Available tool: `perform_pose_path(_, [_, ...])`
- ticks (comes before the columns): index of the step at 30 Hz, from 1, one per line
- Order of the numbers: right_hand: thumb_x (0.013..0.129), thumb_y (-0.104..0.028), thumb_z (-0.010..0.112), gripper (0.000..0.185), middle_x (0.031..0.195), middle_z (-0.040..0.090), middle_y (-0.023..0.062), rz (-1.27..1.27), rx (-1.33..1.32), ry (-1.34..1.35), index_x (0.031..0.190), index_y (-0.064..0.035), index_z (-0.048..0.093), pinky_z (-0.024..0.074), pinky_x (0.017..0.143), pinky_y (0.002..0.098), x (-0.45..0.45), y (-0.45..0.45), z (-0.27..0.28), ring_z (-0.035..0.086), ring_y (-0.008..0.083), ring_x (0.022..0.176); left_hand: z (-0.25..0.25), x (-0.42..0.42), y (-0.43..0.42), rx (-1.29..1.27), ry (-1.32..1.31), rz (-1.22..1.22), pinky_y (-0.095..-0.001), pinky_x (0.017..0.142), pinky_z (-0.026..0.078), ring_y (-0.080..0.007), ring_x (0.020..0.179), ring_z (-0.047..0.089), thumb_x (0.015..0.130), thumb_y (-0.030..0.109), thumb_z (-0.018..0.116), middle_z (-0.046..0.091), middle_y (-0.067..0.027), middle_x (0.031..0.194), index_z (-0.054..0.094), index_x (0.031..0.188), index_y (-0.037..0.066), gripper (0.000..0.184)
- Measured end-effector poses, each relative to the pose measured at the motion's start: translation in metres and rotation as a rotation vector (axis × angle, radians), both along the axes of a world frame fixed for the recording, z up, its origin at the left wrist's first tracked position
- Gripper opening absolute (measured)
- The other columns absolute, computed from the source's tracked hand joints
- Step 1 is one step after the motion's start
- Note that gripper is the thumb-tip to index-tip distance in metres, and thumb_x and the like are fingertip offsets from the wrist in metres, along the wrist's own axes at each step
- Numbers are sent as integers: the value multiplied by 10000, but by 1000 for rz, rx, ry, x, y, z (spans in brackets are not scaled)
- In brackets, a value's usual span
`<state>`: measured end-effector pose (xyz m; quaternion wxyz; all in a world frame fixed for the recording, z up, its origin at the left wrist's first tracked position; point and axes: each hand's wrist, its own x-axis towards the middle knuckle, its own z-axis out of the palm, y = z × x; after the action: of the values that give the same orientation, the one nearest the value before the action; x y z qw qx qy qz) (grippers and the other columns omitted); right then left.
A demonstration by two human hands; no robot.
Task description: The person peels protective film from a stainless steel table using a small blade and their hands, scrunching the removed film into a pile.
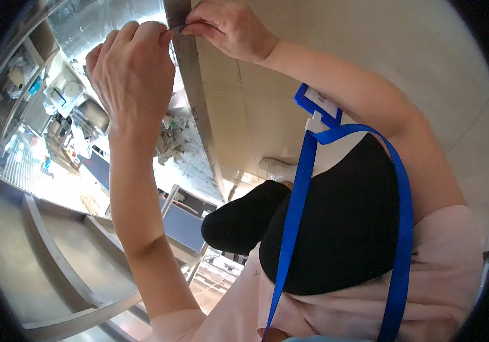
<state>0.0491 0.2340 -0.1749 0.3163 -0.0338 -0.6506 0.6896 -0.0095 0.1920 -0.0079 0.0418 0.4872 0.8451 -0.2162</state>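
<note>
My left hand [133, 74] is raised at the upper left with its fingers curled and pressed together, back of the hand to the camera. Its fingertips meet those of my right hand [230, 28], whose thumb and forefinger are pinched. A tiny, thin item seems to lie between both pinches, too small to make out. Both hands are over the edge of a metal-rimmed worktop [199, 114]. Below them on the worktop is a pile of crumpled, greyish scraps [171, 137].
A blue lanyard [296, 222] with a blue-framed badge [320, 105] hangs in front of my body. Metal shelving [62, 251] curves along the lower left. Equipment and a dark container [92, 114] stand at the left. A shoe [277, 169] is on the tiled floor.
</note>
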Motion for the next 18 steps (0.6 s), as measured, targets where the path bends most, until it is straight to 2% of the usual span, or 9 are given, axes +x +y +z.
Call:
perform_pose_path(5, [708, -98, 669, 121, 723, 576, 89, 14, 2, 35, 766, -29, 589, 454, 569, 324, 5, -10, -2, 563, 249, 664, -1, 12, -7, -55, -16, 105, -361, 711, 372, -225, 715, 560, 753, 150, 585, 575, -45, 680, 619, 704, 94, 82])
perform_pose_path(8, [702, -100, 666, 124, 734, 576, 84, 27, 38, 31, 781, -38, 593, 462, 583, 332, 7, -10, -3, 565, 253, 687, 1, 15, -6, -81, -34, 189, -359, 720, 372, -229, 716, 561, 752, 145, 580, 578, -56, 687, 625, 716, 85, 83])
perform_pose_path(12, [699, -95, 661, 123, 740, 574, 79, 168, 96, 34, 790, -49, 590, 466, 591, 337, 23, -28, -10, 563, 259, 695, 1, 25, -31, -175, -206, 340, -366, 724, 374, -236, 706, 562, 756, 152, 576, 594, -66, 701, 630, 726, 80, 94])
perform_pose_path(16, [699, -86, 659, 123, 729, 567, 76, 180, 82, -4, 774, -51, 567, 459, 572, 326, 27, -21, 5, 561, 261, 676, 5, 16, -57, 105, -322, 356, -330, 660, 415, -212, 659, 578, 729, 77, 624, 608, -68, 697, 640, 762, 81, 37])
perform_pose_path(18, [696, -86, 662, 130, 716, 560, 74, 158, 84, -65, 766, -53, 557, 456, 563, 321, 22, -4, 21, 561, 258, 671, 10, -8, -62, 297, -442, 455, -277, 515, 442, -147, 607, 573, 759, 69, 631, 627, -74, 737, 649, 854, 50, 99])
